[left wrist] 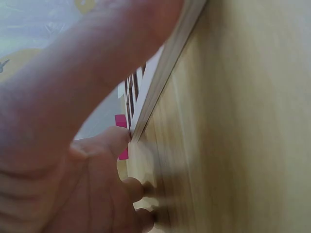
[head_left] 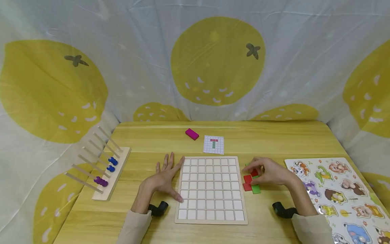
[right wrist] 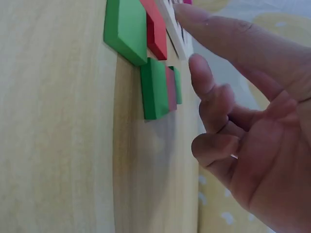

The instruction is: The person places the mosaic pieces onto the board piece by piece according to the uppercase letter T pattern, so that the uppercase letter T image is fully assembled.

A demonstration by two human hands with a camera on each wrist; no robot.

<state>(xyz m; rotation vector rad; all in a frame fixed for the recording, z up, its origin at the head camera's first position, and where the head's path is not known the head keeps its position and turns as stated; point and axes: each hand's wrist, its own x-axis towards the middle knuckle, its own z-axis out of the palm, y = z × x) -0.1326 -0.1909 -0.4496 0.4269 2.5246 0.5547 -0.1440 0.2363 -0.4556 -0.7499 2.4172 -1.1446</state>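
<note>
My left hand (head_left: 161,179) lies spread at the left side of a pale wooden grid board (head_left: 210,221), with index finger and thumb right at its edge. In the left wrist view the thumb (left wrist: 97,63) crosses in front of the board's side. Over a small group of square tiles right of the board is my right hand (head_left: 272,173), its thumb and fingers apart with nothing between them. The group has red tiles (head_left: 247,186) and green tiles (head_left: 256,189), partly covered by that hand. Seen from the right wrist, a green tile (right wrist: 127,31) lies closest.
Behind the board lie a pattern card (head_left: 214,149) showing a red and green T, and a magenta block (head_left: 192,134). A peg stand (head_left: 105,195) with blue and purple beads is at left. An animal puzzle board (head_left: 332,196) is at right. A fruit-print curtain (head_left: 286,61) surrounds the table.
</note>
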